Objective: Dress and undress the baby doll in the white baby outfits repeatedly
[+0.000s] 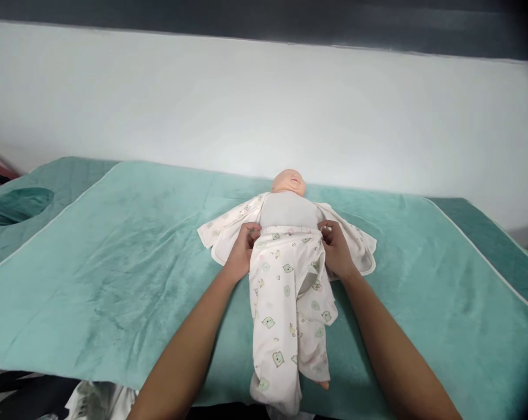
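Pants (275,303) are up on the doll (290,210), whose head (289,181) lies by the far edge of the bed (128,262), and the left hand (241,252) and right hand (337,251) pinch the two sides of the waistband (290,230), but the shirt (355,236) lies wide open, not done up yet.

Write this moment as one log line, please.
left hand: at one side of waistband of patterned trousers | right hand: at opposite side | doll: on its back on green cover | shirt: spread open

a white wall (158,105) below a dark band (246,23) backs a bed (469,230) spread with green cloth (115,251).
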`<action>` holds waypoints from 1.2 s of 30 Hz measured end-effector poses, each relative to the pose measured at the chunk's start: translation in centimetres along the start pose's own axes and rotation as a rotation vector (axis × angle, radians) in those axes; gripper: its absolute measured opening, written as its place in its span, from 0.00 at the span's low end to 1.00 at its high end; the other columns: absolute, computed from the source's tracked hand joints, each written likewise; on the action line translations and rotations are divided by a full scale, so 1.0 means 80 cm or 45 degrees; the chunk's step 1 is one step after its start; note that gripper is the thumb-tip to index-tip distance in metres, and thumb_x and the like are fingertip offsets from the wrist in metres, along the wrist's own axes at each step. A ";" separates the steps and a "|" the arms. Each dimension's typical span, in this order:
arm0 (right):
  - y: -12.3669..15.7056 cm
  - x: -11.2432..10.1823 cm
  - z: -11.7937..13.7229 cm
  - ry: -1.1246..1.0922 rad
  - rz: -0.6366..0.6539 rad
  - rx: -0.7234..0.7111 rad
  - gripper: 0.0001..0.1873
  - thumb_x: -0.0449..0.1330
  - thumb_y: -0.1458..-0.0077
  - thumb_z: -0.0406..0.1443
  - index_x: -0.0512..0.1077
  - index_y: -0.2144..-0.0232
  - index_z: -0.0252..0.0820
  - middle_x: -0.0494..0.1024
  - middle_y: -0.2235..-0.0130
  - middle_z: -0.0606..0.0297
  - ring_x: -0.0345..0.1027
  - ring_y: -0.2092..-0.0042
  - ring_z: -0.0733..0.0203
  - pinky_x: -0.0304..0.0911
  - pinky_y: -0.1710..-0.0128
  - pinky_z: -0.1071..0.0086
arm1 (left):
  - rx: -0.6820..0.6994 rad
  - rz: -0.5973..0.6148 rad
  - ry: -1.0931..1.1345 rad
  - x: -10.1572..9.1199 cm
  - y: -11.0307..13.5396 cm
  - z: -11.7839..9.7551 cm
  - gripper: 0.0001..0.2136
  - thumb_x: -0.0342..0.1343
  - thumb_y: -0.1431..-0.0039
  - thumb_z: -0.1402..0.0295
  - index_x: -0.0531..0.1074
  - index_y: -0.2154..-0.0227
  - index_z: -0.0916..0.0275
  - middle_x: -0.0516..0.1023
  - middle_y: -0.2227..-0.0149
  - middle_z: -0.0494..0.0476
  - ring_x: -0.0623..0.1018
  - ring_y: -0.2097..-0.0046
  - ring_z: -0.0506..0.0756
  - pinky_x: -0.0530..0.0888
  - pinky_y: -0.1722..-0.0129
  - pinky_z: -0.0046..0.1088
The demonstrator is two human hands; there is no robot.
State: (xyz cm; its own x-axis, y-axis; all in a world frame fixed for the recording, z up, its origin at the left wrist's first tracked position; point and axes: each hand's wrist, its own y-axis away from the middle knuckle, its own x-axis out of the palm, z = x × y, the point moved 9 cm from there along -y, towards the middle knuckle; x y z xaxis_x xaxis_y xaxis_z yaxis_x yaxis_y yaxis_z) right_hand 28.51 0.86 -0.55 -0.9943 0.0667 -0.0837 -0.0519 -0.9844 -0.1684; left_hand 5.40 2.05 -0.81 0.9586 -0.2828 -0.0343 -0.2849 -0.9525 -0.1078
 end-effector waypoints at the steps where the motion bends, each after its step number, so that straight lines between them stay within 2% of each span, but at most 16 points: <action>1: -0.001 0.000 -0.002 0.010 -0.003 0.022 0.18 0.59 0.49 0.40 0.58 0.56 0.50 0.68 0.70 0.71 0.61 0.72 0.62 0.58 0.73 0.70 | 0.008 -0.031 -0.006 -0.001 -0.001 0.003 0.22 0.62 0.49 0.60 0.57 0.56 0.54 0.72 0.67 0.49 0.71 0.66 0.52 0.68 0.67 0.28; 4: -0.005 -0.001 -0.011 -0.018 0.005 0.066 0.19 0.58 0.50 0.39 0.58 0.57 0.50 0.65 0.73 0.73 0.58 0.74 0.63 0.56 0.75 0.71 | 0.008 -0.121 -0.017 -0.004 -0.003 0.013 0.19 0.59 0.49 0.62 0.58 0.57 0.54 0.69 0.70 0.47 0.69 0.69 0.51 0.66 0.69 0.27; 8: -0.010 -0.004 -0.019 -0.105 0.020 0.038 0.17 0.58 0.52 0.36 0.60 0.59 0.49 0.62 0.73 0.74 0.54 0.75 0.65 0.52 0.76 0.72 | 0.032 -0.244 -0.018 -0.015 -0.007 0.019 0.13 0.54 0.50 0.68 0.62 0.60 0.55 0.64 0.75 0.45 0.65 0.73 0.49 0.62 0.74 0.25; 11: -0.011 -0.005 -0.022 -0.131 0.041 0.021 0.14 0.58 0.52 0.36 0.61 0.61 0.48 0.61 0.73 0.73 0.53 0.75 0.65 0.51 0.76 0.73 | 0.079 -0.399 -0.049 -0.038 -0.007 0.014 0.06 0.50 0.51 0.73 0.67 0.68 0.59 0.69 0.74 0.49 0.69 0.71 0.50 0.67 0.70 0.27; 13: -0.010 -0.007 -0.021 -0.095 0.036 -0.001 0.12 0.59 0.51 0.36 0.62 0.62 0.48 0.64 0.71 0.72 0.56 0.72 0.64 0.55 0.74 0.72 | 0.116 -0.475 -0.004 -0.053 -0.006 0.006 0.06 0.49 0.51 0.74 0.68 0.70 0.60 0.74 0.70 0.53 0.73 0.66 0.52 0.71 0.63 0.30; 16: -0.006 -0.013 -0.006 0.031 -0.010 -0.129 0.10 0.60 0.49 0.37 0.67 0.62 0.46 0.70 0.65 0.66 0.64 0.64 0.60 0.63 0.63 0.67 | 0.156 -0.404 0.032 -0.054 -0.006 -0.008 0.06 0.52 0.46 0.71 0.71 0.66 0.60 0.76 0.65 0.55 0.76 0.61 0.54 0.73 0.57 0.33; 19: 0.000 -0.016 0.019 0.161 -0.039 -0.302 0.07 0.60 0.47 0.38 0.71 0.63 0.46 0.71 0.58 0.62 0.66 0.54 0.55 0.64 0.52 0.62 | 0.245 -0.215 -0.168 -0.034 -0.005 -0.026 0.05 0.56 0.41 0.66 0.74 0.65 0.60 0.75 0.59 0.58 0.75 0.55 0.55 0.72 0.54 0.33; 22: 0.003 -0.014 0.031 0.216 -0.005 -0.337 0.07 0.59 0.43 0.41 0.73 0.63 0.46 0.71 0.57 0.60 0.66 0.52 0.53 0.63 0.49 0.59 | 0.339 -0.082 -0.328 -0.017 -0.002 -0.039 0.07 0.59 0.41 0.62 0.75 0.64 0.59 0.72 0.52 0.60 0.72 0.48 0.57 0.69 0.46 0.35; 25: 0.003 -0.012 0.038 0.254 -0.009 -0.354 0.08 0.58 0.39 0.43 0.73 0.63 0.47 0.72 0.58 0.60 0.67 0.52 0.53 0.63 0.48 0.57 | 0.343 0.010 -0.395 -0.008 0.000 -0.043 0.08 0.61 0.42 0.61 0.72 0.65 0.59 0.67 0.43 0.61 0.66 0.38 0.59 0.60 0.36 0.38; 27: 0.002 -0.009 0.045 0.313 0.021 -0.389 0.08 0.58 0.39 0.43 0.74 0.62 0.47 0.72 0.56 0.59 0.67 0.50 0.53 0.62 0.46 0.56 | 0.332 0.048 -0.422 -0.005 0.001 -0.045 0.08 0.60 0.41 0.62 0.70 0.67 0.59 0.65 0.39 0.60 0.62 0.35 0.59 0.56 0.33 0.39; 29: 0.000 -0.003 0.052 0.424 0.115 -0.414 0.08 0.59 0.39 0.43 0.74 0.62 0.48 0.71 0.51 0.58 0.64 0.44 0.51 0.59 0.41 0.55 | 0.331 0.065 -0.458 -0.003 0.001 -0.048 0.08 0.58 0.39 0.62 0.67 0.68 0.59 0.65 0.38 0.60 0.62 0.34 0.59 0.57 0.34 0.39; 32: -0.003 0.011 0.064 0.581 0.309 -0.453 0.09 0.58 0.39 0.43 0.72 0.66 0.46 0.70 0.43 0.58 0.60 0.39 0.50 0.56 0.39 0.54 | 0.352 0.017 -0.509 -0.001 -0.006 -0.051 0.08 0.53 0.36 0.62 0.63 0.68 0.59 0.70 0.42 0.61 0.68 0.39 0.58 0.64 0.40 0.38; 34: -0.009 0.017 0.074 0.676 0.338 -0.480 0.09 0.56 0.38 0.42 0.71 0.67 0.46 0.72 0.44 0.58 0.64 0.42 0.50 0.60 0.44 0.56 | 0.362 -0.068 -0.536 -0.004 -0.018 -0.052 0.07 0.50 0.34 0.63 0.60 0.66 0.58 0.74 0.47 0.60 0.72 0.46 0.56 0.67 0.46 0.35; 36: -0.022 0.019 0.082 0.856 0.268 -0.471 0.08 0.53 0.36 0.41 0.71 0.63 0.46 0.76 0.50 0.58 0.69 0.50 0.51 0.62 0.52 0.59 | 0.356 -0.171 -0.606 -0.007 -0.035 -0.053 0.06 0.49 0.33 0.64 0.59 0.65 0.58 0.76 0.55 0.57 0.75 0.54 0.55 0.68 0.53 0.32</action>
State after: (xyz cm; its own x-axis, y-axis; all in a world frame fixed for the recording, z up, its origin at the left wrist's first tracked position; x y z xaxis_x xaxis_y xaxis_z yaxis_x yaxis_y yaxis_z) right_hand 26.44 1.65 6.06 -0.7041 0.0857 -0.7049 0.2826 -0.8769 -0.3889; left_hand 5.65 4.36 3.72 0.8983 -0.0175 -0.4391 -0.2123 -0.8921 -0.3989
